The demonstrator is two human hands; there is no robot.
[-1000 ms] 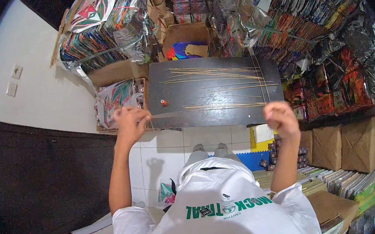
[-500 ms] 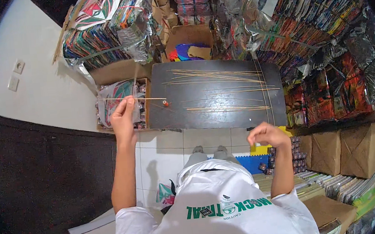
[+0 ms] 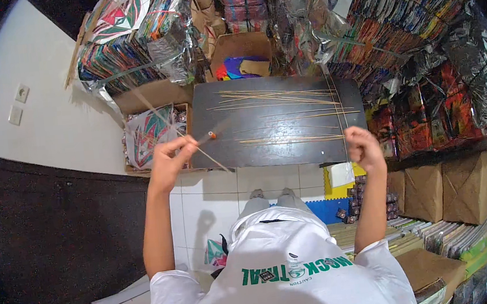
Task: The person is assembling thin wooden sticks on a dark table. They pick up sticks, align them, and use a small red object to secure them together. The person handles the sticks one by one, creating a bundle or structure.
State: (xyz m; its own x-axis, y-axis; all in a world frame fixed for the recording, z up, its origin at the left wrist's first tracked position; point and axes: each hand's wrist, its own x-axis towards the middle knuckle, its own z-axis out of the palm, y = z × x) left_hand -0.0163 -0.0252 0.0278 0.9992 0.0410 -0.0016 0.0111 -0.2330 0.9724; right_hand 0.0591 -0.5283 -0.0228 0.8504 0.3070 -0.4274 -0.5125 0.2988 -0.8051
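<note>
Between the thumb and fingers of my left hand (image 3: 173,160) is a thin bamboo stick (image 3: 215,162), slanting across the left end of the black table (image 3: 291,157). My right hand (image 3: 365,147) is raised by the table's right end with its fingers curled in. What those fingers hold, if anything, is too small to make out. Beside that hand, thin pale lines (image 3: 337,105), string or sticks, cross the table from back to front. Several loose bamboo sticks (image 3: 279,94) lie on the tabletop, with more sticks (image 3: 289,139) nearer me. A small orange-and-white spool (image 3: 212,135) stands near the left edge.
Left of the table, an open carton (image 3: 190,128) holds printed plastic sheets (image 3: 151,134). Another cardboard box (image 3: 262,43) stands behind. Stacked colourful bundles (image 3: 411,7) crowd the back and right. Brown parcels (image 3: 466,186) and small dark boxes (image 3: 368,198) are at lower right.
My left hand has come toward me and slightly right, tilting the stick from nearly level to a steep slant. My right hand has risen and moved right to the table's end.
</note>
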